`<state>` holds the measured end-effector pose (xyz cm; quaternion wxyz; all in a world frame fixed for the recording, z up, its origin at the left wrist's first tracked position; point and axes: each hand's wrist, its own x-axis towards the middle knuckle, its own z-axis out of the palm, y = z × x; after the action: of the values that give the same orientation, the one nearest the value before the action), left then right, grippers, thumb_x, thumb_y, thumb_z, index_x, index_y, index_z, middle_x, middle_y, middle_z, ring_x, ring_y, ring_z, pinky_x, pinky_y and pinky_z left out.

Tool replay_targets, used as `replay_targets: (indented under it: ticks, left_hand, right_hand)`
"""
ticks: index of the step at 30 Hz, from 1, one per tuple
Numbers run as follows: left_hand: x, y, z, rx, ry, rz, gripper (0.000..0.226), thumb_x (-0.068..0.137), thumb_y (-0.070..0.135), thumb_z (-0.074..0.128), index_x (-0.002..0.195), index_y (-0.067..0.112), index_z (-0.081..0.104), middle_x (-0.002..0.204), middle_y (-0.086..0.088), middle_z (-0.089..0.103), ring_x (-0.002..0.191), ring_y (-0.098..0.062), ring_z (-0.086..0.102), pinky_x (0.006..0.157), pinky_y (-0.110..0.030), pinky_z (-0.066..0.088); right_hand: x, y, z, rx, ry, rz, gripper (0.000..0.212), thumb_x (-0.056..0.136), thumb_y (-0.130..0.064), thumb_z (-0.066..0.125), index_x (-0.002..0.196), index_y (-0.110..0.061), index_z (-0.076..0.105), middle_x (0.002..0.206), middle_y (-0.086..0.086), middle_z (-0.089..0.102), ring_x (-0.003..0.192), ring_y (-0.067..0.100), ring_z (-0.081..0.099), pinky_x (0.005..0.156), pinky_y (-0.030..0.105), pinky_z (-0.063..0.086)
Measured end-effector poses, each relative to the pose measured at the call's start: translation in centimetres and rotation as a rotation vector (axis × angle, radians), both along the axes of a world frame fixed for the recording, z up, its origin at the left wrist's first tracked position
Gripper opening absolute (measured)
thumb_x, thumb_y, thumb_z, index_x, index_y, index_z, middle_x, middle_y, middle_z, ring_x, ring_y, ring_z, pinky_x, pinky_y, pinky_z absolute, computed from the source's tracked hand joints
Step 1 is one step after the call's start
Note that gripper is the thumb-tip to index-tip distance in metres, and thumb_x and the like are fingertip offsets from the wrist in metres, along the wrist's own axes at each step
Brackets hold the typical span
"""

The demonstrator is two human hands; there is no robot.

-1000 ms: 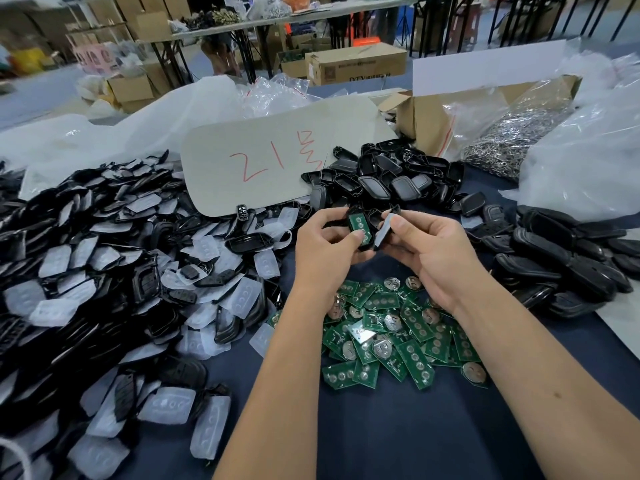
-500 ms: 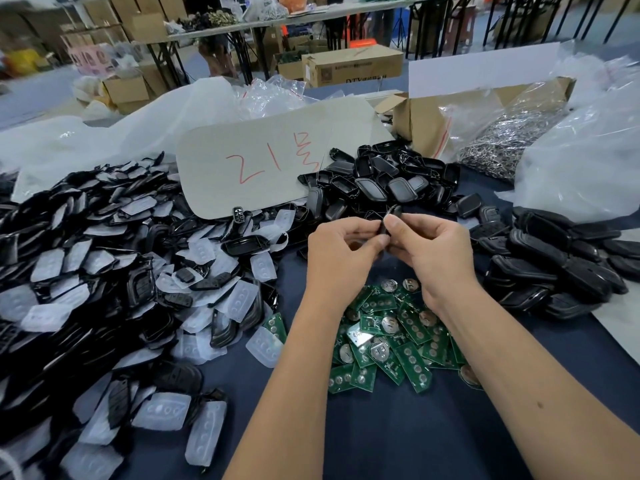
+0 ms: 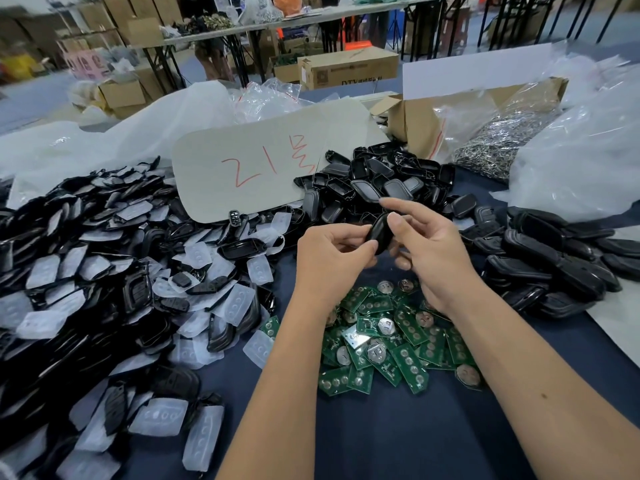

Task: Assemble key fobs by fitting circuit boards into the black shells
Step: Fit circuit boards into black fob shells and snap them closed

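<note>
Far left: heap of black shells and translucent button pads (image 3: pixel 104 271) spread across the blue table (image 3: pixel 381 445). Behind, grey card (image 3: pixel 263 168) marked in red. Centre, above pile of green circuit boards (image 3: pixel 384 334): left hand (image 3: pixel 332 258) curled, fingertips and thumb pinching lower end of one black shell (image 3: pixel 380 233) held off the table. Right hand (image 3: pixel 433 251) alongside, thumb pressed on shell's upper face, index finger lifted clear, remaining fingers curled behind. Board inside shell not visible; seating cannot be confirmed. Judged step: pressing board home or closing up. Recommended: support shell from beneath with left fingers, press evenly along edge with right thumb, check flush fit all round before release, avoid forcing a skewed board. Right: second pile of black fobs (image 3: pixel 554 265), clear bag of metal parts (image 3: pixel 495 147) in cardboard box (image 3: pixel 415 123).
</note>
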<state>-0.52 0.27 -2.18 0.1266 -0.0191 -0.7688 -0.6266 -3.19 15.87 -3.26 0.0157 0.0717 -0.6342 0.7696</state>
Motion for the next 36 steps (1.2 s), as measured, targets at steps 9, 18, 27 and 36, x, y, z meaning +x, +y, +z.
replay_targets:
  ticks: [9, 18, 27, 36]
  left_hand:
    - [-0.1, -0.1, -0.2, 0.038, -0.053, 0.016, 0.02, 0.081, 0.008, 0.087, 0.088, 0.025, 0.08, 0.079, -0.002, 0.079, 0.077, -0.022, 0.079, 0.081, -0.041, 0.065]
    - [-0.4, -1.2, 0.3, -0.085, -0.012, -0.007, 0.031, 0.076, 0.006, 0.09, 0.075, 0.034, 0.076, 0.067, 0.009, 0.073, 0.063, -0.007, 0.063, 0.064, -0.026, 0.055]
    - [-0.3, -2.0, 0.4, -0.157, -0.016, -0.057, 0.031, 0.075, 0.005, 0.09, 0.078, 0.032, 0.075, 0.062, 0.018, 0.068, 0.059, -0.001, 0.058, 0.063, -0.021, 0.051]
    - [0.1, -2.1, 0.8, -0.249, 0.053, -0.085, 0.03, 0.071, 0.002, 0.09, 0.089, 0.021, 0.075, 0.077, 0.005, 0.073, 0.071, -0.011, 0.068, 0.069, -0.027, 0.06]
  right_hand:
    - [0.1, 0.0, -0.1, -0.019, 0.014, 0.009, 0.017, 0.103, -0.008, 0.062, 0.107, -0.015, 0.077, 0.084, 0.009, 0.063, 0.065, 0.015, 0.051, 0.053, 0.024, 0.043]
    - [0.0, 0.5, -0.2, -0.071, -0.009, 0.154, 0.016, 0.099, -0.008, 0.065, 0.108, -0.016, 0.076, 0.098, 0.009, 0.071, 0.08, 0.022, 0.058, 0.067, 0.028, 0.05]
    - [0.3, 0.6, 0.1, 0.046, 0.126, 0.116, 0.012, 0.092, -0.009, 0.075, 0.097, -0.019, 0.079, 0.087, 0.02, 0.07, 0.072, 0.025, 0.057, 0.067, 0.031, 0.05]
    - [0.8, 0.4, 0.6, 0.321, 0.265, 0.081, 0.017, 0.092, -0.008, 0.077, 0.095, -0.025, 0.077, 0.088, 0.012, 0.074, 0.084, 0.044, 0.064, 0.075, 0.053, 0.054]
